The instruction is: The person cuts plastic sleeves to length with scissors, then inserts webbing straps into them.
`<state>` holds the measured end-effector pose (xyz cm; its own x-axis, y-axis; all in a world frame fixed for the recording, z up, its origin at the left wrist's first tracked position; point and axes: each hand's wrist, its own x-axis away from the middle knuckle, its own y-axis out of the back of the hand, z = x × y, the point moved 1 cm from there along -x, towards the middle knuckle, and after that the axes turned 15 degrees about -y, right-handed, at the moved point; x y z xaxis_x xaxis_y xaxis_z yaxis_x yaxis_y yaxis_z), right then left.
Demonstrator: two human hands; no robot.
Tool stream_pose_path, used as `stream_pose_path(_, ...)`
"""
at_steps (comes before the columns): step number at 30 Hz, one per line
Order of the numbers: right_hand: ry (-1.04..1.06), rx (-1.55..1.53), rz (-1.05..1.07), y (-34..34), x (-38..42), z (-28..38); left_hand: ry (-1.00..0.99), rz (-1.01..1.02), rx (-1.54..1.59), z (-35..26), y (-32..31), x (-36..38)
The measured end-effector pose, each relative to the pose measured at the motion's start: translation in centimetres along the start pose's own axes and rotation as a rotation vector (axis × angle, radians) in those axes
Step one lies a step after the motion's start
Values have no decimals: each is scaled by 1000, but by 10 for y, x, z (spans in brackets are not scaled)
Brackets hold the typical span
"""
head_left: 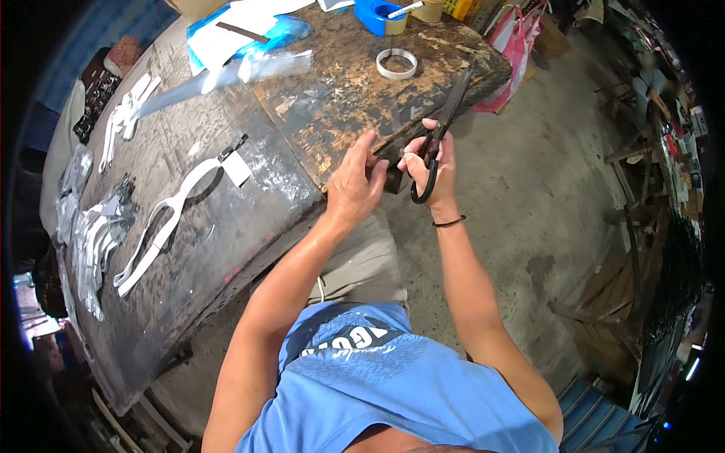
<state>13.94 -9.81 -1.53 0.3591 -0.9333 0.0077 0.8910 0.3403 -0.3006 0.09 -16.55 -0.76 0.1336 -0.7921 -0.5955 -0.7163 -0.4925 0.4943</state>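
Observation:
My right hand (434,166) grips a pair of black-handled scissors (455,102), its dark blades pointing up and away past the table corner. A thin dark band circles that wrist. To the left, my left hand (355,181) is at the table's front edge with fingers and thumb apart, and I see nothing held in it. Part of its fingertips is hard to make out against the dark edge. On the dark table lies a white strap (178,202) in loops, with a black end and a white tag (236,171). Beyond my hands rests a roll of tape (396,64).
A blue tape dispenser (371,16) stands at the back. Clear plastic wrapping (260,66) and a dark flat strip (242,32) lie at the far left. Bundled white straps (98,238) are on the left side. A pink-and-white bag (513,49) hangs by the right corner.

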Motion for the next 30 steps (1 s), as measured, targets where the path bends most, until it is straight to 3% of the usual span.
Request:
stream_pose_path(1, -10, -1, 9, -1, 1, -4, 12, -3, -7, 4, -4, 7)
stream_pose_path(4, 113, 172, -37, -2, 6, -17, 801, 36, 770, -3, -6, 19)
stream_pose_path(5, 105, 173, -27, -1, 8, -21, 809, 24, 769, -10, -1, 14)
stream_pose_path(7, 77, 185, -23, -1, 13, -24, 1096, 91, 980, -14, 2, 9)
stream_pose_path(10, 139, 331, -42, 0, 18, -27, 1076, 144, 979, -10, 4, 1)
stream_pose_path(12, 110, 264, 21, -1, 20, -31, 1063, 187, 949, -6, 1, -2)
stream_pose_path(14, 86, 196, 80, 0, 20, -34, 1078, 183, 951, -4, -2, -2)
stream_pose_path(17, 119, 344, 107, 5, 22, -34, 1113, 142, 1017, -4, -5, 1)
stream_pose_path(19, 273, 551, 45, 5, 24, -29, 1148, 135, 1028, 0, -8, 4)
stream_pose_path(23, 240, 532, 50, 13, 26, -37, 1163, 93, 1032, 4, -11, 13)
stream_pose_path(29, 269, 632, 84, 15, 43, -26, 1001, 49, 880, -2, -19, 24)
stream_pose_path(30, 189, 509, 89, 20, 48, -28, 939, 32, 826, -2, -23, 26)
